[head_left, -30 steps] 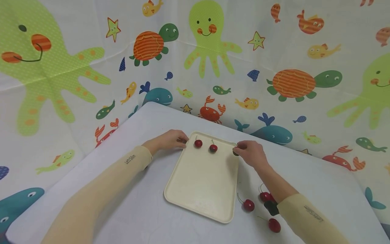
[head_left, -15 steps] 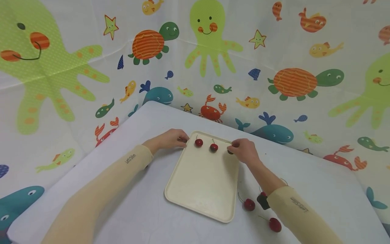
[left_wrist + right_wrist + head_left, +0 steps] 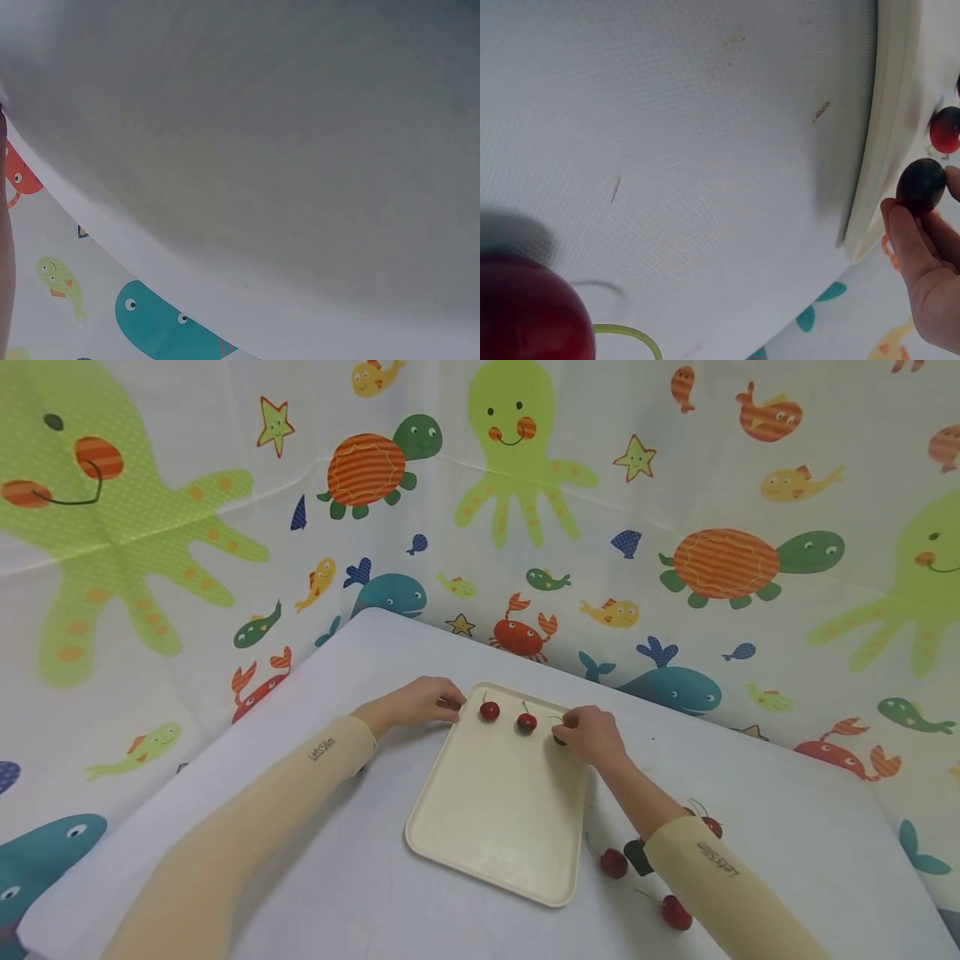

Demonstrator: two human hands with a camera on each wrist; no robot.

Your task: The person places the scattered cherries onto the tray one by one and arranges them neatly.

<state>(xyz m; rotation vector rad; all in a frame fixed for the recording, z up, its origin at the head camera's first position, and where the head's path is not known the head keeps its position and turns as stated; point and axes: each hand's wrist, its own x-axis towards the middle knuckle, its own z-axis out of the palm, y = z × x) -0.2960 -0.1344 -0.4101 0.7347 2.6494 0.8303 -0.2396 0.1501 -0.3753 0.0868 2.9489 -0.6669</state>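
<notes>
Backdrop: sea-creature cloth (image 3: 577,410) behind white table (image 3: 337,868).
Tray (image 3: 495,810): flat; two cherries (image 3: 489,711) spaced along far end, seemingly a row.
Left hand (image 3: 412,703): fingertips at left rim, likely steadying; grip, cannot tell.
Right hand (image 3: 592,735): nearly closed, pinching third cherry (image 3: 920,184) by its sides above tray's far right, stem free.
Loose cherries (image 3: 613,863): on table by right sleeve (image 3: 723,885), presumably for easy reach.

White table (image 3: 337,877), cream tray (image 3: 495,810), red cherries (image 3: 613,862) beside it

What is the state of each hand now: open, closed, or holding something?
Left hand: at the tray's rim; whether it grips cannot be told.
Right hand: closed, pinching a dark cherry.
</notes>
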